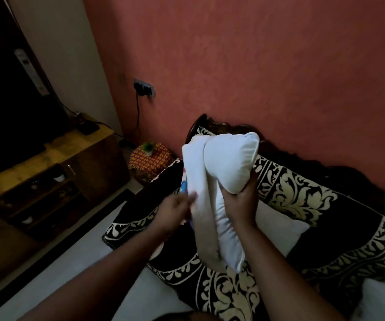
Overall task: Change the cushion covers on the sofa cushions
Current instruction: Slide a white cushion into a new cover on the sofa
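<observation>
A white cushion [229,163] is held upright above the sofa [325,218], squeezed narrow at its middle. My right hand [241,205] grips that squeezed middle from the right. A white cushion cover [197,181] with a bit of coloured print at its left edge hangs along the cushion's left side. My left hand [175,210] is blurred and holds the cover's lower left edge. Whether the cover is over any part of the cushion is unclear.
The sofa wears a black throw with cream floral borders. Two more white cushions [279,228] [381,300] lie on the seat. A red patterned stool with a small plant [149,161] stands by the sofa's left end. A wooden TV cabinet [47,172] is at the left.
</observation>
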The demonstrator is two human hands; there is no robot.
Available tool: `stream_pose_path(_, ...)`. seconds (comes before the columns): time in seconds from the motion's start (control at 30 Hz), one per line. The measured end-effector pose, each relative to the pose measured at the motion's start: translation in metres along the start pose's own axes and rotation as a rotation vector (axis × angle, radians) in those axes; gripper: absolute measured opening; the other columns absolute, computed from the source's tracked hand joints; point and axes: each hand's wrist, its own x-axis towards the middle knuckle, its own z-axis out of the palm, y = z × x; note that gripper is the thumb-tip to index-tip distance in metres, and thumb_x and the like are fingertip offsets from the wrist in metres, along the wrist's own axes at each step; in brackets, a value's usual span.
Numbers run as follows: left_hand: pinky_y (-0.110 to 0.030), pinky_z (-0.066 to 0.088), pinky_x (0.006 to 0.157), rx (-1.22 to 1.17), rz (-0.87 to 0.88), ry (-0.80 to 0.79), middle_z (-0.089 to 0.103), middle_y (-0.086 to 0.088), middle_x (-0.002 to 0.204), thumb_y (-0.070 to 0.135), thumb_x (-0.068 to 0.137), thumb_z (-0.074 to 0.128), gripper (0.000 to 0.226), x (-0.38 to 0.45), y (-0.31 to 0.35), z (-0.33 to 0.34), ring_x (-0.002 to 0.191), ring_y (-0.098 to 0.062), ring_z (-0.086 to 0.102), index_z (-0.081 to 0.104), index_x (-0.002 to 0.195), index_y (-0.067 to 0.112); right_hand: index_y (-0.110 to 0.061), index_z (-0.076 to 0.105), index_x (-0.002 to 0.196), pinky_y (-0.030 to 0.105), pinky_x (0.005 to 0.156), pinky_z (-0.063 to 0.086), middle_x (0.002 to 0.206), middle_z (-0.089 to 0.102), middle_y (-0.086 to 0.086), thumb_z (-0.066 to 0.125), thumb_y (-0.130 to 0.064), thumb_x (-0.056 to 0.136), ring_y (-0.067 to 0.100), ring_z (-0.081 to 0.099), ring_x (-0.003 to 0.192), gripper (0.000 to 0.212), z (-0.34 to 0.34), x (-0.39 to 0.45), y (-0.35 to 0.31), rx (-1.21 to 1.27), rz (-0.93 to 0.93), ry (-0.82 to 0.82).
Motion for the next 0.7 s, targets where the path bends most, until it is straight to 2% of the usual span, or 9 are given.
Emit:
stream_pose_path(0.07, -0.033, 0.052, 0.071, -0.244, -0.07, 0.194, 0.07, -0.002, 0.082, 0.073, 0.082, 0.059, 0.068, 0.033, 0.017, -0.024, 0.074, -0.015, 0.064, 0.066, 0.096, 0.007, 0.001, 0.05, 0.135, 0.021, 0.082, 0.044, 0.119, 0.068, 0.014, 0.09, -0.024, 0.073, 0.019, 0.059, 0.106, 0.078, -0.003, -0.006, 0.0, -0.042, -0.067, -0.027)
stream_pose_path(0.17, -0.041, 0.052, 0.099, -0.451, -0.262, 0.106, 0.074, 0.002, 0.115, 0.072, 0.076, 0.071, 0.07, 0.068, 0.034, -0.048, 0.109, -0.018, 0.069, 0.067, 0.125, 0.022, -0.001, 0.048, 0.139, 0.023, 0.084, 0.047, 0.122, 0.067, 0.014, 0.09, -0.031, 0.072, 0.027, 0.063, 0.111, 0.084, -0.005, -0.015, 0.003, -0.111, -0.155, -0.107)
stream_pose_path(0.23, -0.041, 0.055, 0.096, -0.447, -0.31, 0.195, 0.076, -0.004, 0.107, 0.05, 0.084, 0.075, 0.048, 0.074, 0.041, -0.052, 0.102, -0.02, 0.07, 0.071, 0.118, 0.016, -0.005, 0.045, 0.141, 0.027, 0.079, 0.05, 0.117, 0.07, 0.015, 0.086, -0.039, 0.073, 0.031, 0.066, 0.105, 0.086, -0.006, -0.024, 0.004, -0.168, -0.213, -0.157)
stream_pose_path(0.3, -0.033, 0.055, 0.079, -0.362, -0.217, 0.356, 0.076, -0.009, 0.093, 0.024, 0.092, 0.068, 0.02, 0.075, 0.048, -0.052, 0.088, -0.021, 0.07, 0.075, 0.103, 0.009, -0.01, 0.05, 0.138, 0.03, 0.067, 0.054, 0.104, 0.073, 0.013, 0.077, -0.047, 0.074, 0.032, 0.069, 0.09, 0.079, -0.005, -0.031, 0.005, -0.25, -0.282, -0.243)
stream_pose_path(0.37, -0.032, 0.056, 0.072, -0.344, -0.143, 0.327, 0.076, -0.01, 0.086, 0.017, 0.093, 0.064, 0.015, 0.068, 0.058, -0.05, 0.082, -0.023, 0.071, 0.076, 0.093, 0.008, -0.014, 0.061, 0.124, 0.032, 0.054, 0.052, 0.088, 0.072, 0.007, 0.078, -0.042, 0.073, 0.031, 0.069, 0.072, 0.061, -0.004, -0.038, 0.01, -0.425, -0.386, -0.39)
stream_pose_path(0.47, -0.048, 0.057, 0.091, -0.492, -0.167, 0.191, 0.075, -0.02, 0.098, 0.016, 0.091, 0.064, 0.017, 0.047, 0.063, -0.042, 0.096, -0.036, 0.071, 0.076, 0.097, 0.006, -0.017, 0.063, 0.096, 0.034, 0.046, 0.051, 0.078, 0.067, 0.003, 0.083, -0.023, 0.07, 0.028, 0.068, 0.06, 0.034, 0.0, -0.044, 0.021, -0.673, -0.398, -0.575)
stream_pose_path(0.57, -0.042, 0.056, 0.088, -0.587, -0.14, 0.044, 0.073, -0.021, 0.103, 0.011, 0.094, 0.06, 0.018, 0.021, 0.086, -0.022, 0.094, -0.033, 0.069, 0.074, 0.105, 0.005, -0.022, 0.06, 0.102, 0.041, 0.066, 0.057, 0.096, 0.069, 0.007, 0.062, -0.023, 0.093, 0.032, 0.071, 0.083, 0.009, 0.006, -0.043, 0.016, -0.763, -0.328, -0.73)
stream_pose_path(0.63, -0.035, 0.056, 0.08, -0.586, -0.085, -0.032, 0.072, -0.021, 0.099, 0.009, 0.096, 0.058, 0.02, 0.011, 0.096, -0.007, 0.089, -0.03, 0.068, 0.072, 0.108, 0.002, -0.03, 0.055, 0.091, 0.035, 0.08, 0.051, 0.102, 0.066, 0.006, 0.044, -0.025, 0.103, 0.034, 0.066, 0.1, 0.017, 0.009, -0.037, 0.012, -0.688, -0.253, -0.8)
stream_pose_path(0.7, -0.036, 0.056, 0.079, -0.598, -0.046, 0.072, 0.074, -0.017, 0.098, 0.011, 0.098, 0.057, 0.018, 0.01, 0.095, -0.008, 0.088, -0.027, 0.07, 0.074, 0.103, 0.008, -0.023, 0.058, 0.098, 0.033, 0.079, 0.048, 0.102, 0.064, 0.006, 0.041, -0.019, 0.103, 0.034, 0.063, 0.102, 0.017, 0.008, -0.03, 0.015, -0.711, -0.177, -0.76)
